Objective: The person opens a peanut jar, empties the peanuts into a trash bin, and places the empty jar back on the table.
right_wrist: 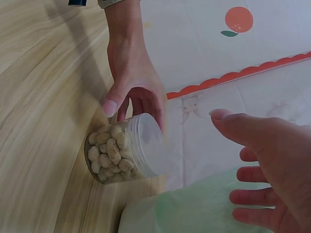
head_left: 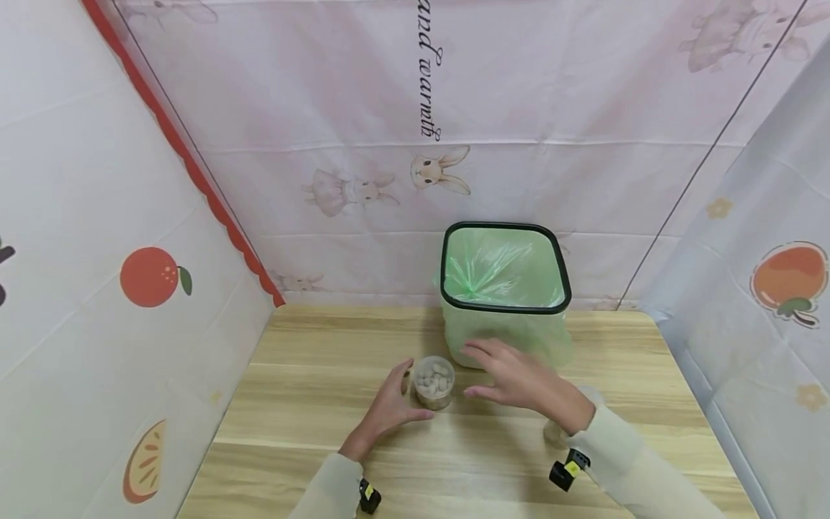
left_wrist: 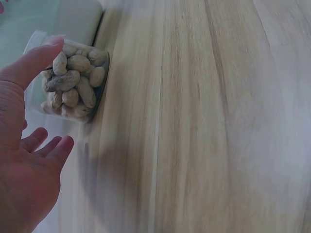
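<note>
Right grip (head_left: 515, 376) apart, left grip (head_left: 390, 405) curved beside peanut jar (head_left: 434, 384)

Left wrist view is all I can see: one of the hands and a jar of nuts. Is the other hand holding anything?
Observer: No, the right hand is empty and apart from the jar.
Operator: What's that pale green thing in the corner?
Observer: It looks like a bin; the head view shows its black rim.
Operator: Any decorations around?
Observer: Yes, a round fruit with a leaf, printed on the left-hand backdrop.
</note>
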Motion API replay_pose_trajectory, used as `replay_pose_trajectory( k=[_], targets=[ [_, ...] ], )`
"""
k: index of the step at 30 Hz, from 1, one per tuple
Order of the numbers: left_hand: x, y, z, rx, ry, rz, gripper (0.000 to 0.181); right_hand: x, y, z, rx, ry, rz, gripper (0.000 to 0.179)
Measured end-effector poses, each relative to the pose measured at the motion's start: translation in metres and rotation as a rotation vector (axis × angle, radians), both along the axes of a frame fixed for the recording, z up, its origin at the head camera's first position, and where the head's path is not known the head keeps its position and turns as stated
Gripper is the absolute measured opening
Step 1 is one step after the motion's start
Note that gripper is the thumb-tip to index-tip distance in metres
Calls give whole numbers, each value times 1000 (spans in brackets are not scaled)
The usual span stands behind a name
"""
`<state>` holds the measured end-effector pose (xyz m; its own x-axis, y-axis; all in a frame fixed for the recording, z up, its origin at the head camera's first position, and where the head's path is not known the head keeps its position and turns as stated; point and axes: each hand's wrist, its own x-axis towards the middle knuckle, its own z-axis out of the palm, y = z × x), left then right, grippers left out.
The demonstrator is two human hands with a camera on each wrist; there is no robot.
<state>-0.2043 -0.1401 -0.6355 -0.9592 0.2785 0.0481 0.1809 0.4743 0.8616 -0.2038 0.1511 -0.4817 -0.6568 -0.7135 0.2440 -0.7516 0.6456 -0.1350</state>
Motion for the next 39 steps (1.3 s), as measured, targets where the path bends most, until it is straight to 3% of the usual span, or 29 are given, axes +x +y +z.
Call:
replay_pose_trajectory(
  k=[8,19,28,32,39],
  targets=[
    [-1,5,-7,68,-43,9,114,-7,-9,-8,30,-70,-18,73],
    [-2,7,-7,114,-89,12,112,-15,-19,-17,23,-78,-1,69],
    [-6,15,-14,183,-47,-30,105,-24,-26,-29,16,-143,-9,72],
    [-5,17,-17,228,-86,-20,104,-27,-32,-35,12,-185,-13,72],
    [-5,19,-18,239,-102,-10,101,-29,-42,-44,-4,-180,14,72]
  ],
)
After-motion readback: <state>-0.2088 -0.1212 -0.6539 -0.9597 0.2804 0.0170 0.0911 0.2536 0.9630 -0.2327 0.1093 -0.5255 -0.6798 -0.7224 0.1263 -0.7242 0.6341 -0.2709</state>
